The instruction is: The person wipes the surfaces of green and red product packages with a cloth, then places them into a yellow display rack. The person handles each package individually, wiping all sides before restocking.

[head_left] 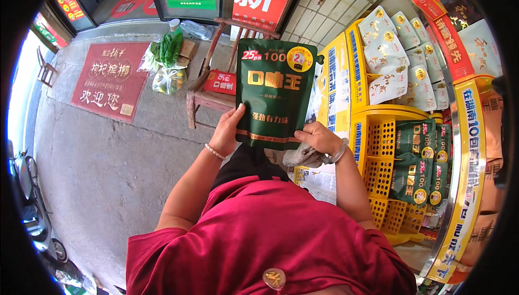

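Both hands hold a green pouch upright before a yellow rack.

The left hand (226, 132) pinches the pouch (274, 92) at its lower left edge, thumb across the front; the right hand (319, 138) grips the lower right corner and also clutches a grey rag (304, 157) (bunched under the palm). The rack (378, 154) stands just right of the pouch — more green pouches (419, 165) in its basket, white packets (394, 52) above. Behind the pouch stands a wooden chair (208, 98).
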### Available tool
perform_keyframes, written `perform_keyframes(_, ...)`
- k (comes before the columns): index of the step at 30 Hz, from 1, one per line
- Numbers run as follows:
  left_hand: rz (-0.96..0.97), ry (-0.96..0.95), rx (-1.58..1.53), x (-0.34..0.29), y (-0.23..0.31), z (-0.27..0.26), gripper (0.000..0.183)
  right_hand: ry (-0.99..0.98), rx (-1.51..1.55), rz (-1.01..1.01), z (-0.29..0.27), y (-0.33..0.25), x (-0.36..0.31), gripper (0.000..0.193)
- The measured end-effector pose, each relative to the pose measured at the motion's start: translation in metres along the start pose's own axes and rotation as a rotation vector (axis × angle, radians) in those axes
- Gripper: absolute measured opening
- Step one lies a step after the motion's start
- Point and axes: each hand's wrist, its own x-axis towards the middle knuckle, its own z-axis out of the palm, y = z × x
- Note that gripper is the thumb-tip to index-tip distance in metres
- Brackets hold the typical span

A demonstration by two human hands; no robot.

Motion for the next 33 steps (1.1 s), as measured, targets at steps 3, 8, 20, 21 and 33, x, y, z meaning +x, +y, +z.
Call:
perform_keyframes(3, 0.029, 0.010, -0.129, 0.010, -0.004, -0.005, 0.026, -0.013, -0.009, 0.013, 0.000, 0.002, 0.000, 0.042)
perform_keyframes(8, 0.042, 0.031, -0.191, 0.014, -0.013, -0.010, 0.019, -0.012, -0.056, 0.045, 0.000, 0.011, 0.000, 0.043)
perform_keyframes(20, -0.039, -0.098, -0.404, 0.013, -0.013, -0.016, 0.022, -0.018, -0.001, 0.014, 0.000, 0.026, 0.003, 0.043)
perform_keyframes(21, -0.030, -0.098, -0.358, 0.013, -0.013, -0.017, 0.024, -0.013, 0.034, 0.001, 0.000, 0.028, 0.003, 0.043)
perform_keyframes(33, -0.121, -0.081, -0.004, 0.005, -0.025, -0.038, 0.018, 0.002, 0.006, 0.025, -0.007, 0.024, -0.009, 0.040)
